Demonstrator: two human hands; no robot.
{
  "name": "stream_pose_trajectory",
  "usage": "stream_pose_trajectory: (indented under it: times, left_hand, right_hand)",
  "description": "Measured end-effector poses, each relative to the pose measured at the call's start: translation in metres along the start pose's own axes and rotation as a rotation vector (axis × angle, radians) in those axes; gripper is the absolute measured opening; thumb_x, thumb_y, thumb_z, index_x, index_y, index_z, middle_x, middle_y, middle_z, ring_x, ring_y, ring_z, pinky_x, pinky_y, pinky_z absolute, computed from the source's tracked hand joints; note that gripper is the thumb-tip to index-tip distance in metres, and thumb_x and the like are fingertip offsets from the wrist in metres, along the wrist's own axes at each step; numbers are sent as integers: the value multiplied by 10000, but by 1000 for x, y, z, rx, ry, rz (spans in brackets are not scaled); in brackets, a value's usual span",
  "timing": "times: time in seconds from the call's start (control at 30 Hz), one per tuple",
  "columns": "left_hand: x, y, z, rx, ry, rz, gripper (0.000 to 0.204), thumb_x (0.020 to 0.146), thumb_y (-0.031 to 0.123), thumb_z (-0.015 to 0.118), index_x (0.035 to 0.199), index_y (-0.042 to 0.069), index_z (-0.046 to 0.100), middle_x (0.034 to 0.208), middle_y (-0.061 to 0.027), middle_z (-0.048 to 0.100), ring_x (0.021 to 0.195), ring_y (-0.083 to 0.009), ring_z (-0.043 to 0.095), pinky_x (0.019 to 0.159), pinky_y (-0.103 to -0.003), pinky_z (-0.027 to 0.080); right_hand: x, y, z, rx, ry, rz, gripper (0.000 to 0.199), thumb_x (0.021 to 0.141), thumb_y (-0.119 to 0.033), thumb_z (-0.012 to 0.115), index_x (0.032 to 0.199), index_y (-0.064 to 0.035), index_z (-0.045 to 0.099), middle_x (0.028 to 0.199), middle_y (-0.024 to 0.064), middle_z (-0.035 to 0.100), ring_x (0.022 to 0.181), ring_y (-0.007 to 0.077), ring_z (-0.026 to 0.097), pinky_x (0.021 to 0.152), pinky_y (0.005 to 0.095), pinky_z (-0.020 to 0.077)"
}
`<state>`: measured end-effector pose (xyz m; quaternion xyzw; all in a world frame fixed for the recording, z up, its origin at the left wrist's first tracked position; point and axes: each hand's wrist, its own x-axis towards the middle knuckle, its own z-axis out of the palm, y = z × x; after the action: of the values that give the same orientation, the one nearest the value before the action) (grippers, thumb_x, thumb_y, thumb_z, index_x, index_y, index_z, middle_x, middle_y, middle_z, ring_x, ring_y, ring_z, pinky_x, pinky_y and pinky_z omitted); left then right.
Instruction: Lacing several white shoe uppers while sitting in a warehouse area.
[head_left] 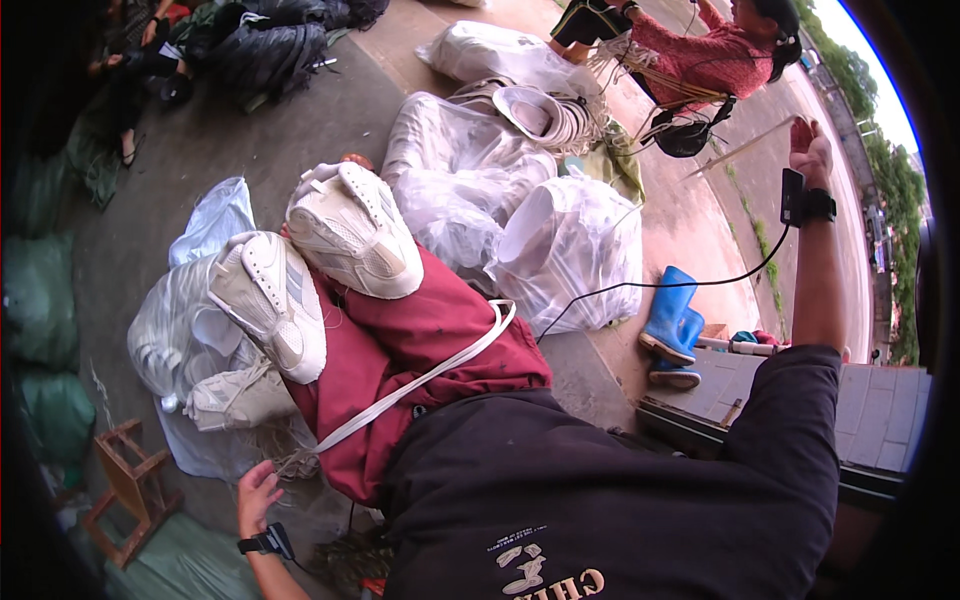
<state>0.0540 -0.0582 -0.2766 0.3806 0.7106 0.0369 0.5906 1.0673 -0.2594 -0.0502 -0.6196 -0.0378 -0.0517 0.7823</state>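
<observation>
I am sitting with my legs stretched out in dark red trousers (400,340) and two white sneakers (352,228) (270,300). My left hand (257,495) hangs low beside my thigh, fingers loosely curled near a white strap (420,375) that crosses my lap; whether it touches the strap is unclear. My right hand (811,150) is raised high to the right, fingers apart, holding nothing. A small black device is strapped to each wrist, and a black cable runs from the right one.
Several clear plastic bags (570,250) of pale material lie ahead on the concrete. Blue rubber boots (672,325) stand at the right. Another person in a red top (715,55) sits at the back. A small wooden stool (125,485) is at lower left.
</observation>
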Motion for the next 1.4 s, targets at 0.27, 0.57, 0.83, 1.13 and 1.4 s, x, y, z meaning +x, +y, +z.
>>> stream_pose_trajectory:
  times: [0.27, 0.57, 0.83, 1.13, 1.4]
  left_hand:
    - [-55, 108, 63, 33, -112, 489, 234, 937, 126, 549, 1095, -38, 600, 1036, -106, 655, 907, -150, 626, 846, -286, 481]
    - [-131, 202, 176, -30, -986, 775, 458, 1008, 352, 412, 1233, -25, 541, 1244, -139, 532, 1078, -178, 548, 919, -295, 430]
    - [-143, 211, 224, -424, -1098, 655, 442, 1027, 263, 386, 1363, -23, 404, 1275, -90, 509, 1151, -158, 493, 969, -312, 398]
    - [-158, 230, 157, -798, -778, 1147, 331, 987, 272, 455, 1018, -12, 623, 1043, -189, 601, 1013, -276, 549, 946, -423, 386]
    - [-194, 240, 87, -918, -406, 1301, 249, 1022, 302, 370, 996, 110, 527, 861, -39, 534, 966, -225, 473, 914, -383, 367]
  right_hand:
    - [-213, 10, 81, 162, -922, 230, 208, 993, -188, 448, 1027, -34, 583, 954, 72, 651, 866, 168, 632, 782, 282, 516]
    - [-442, -36, 115, -242, -1498, 472, 183, 946, -151, 579, 985, 22, 628, 869, 51, 637, 786, 109, 591, 736, 260, 464]
    - [-503, -32, 113, -274, -2076, -283, 198, 817, -54, 675, 1012, -32, 651, 843, 113, 617, 790, 299, 589, 716, 389, 467]
    - [-457, -7, 100, -660, -1792, -402, 110, 782, -24, 689, 886, -14, 657, 753, 111, 558, 732, 294, 551, 665, 379, 440]
    - [-384, 33, 79, -1111, -1128, -437, 98, 833, -106, 655, 844, -9, 653, 639, 101, 570, 564, 241, 552, 553, 343, 420]
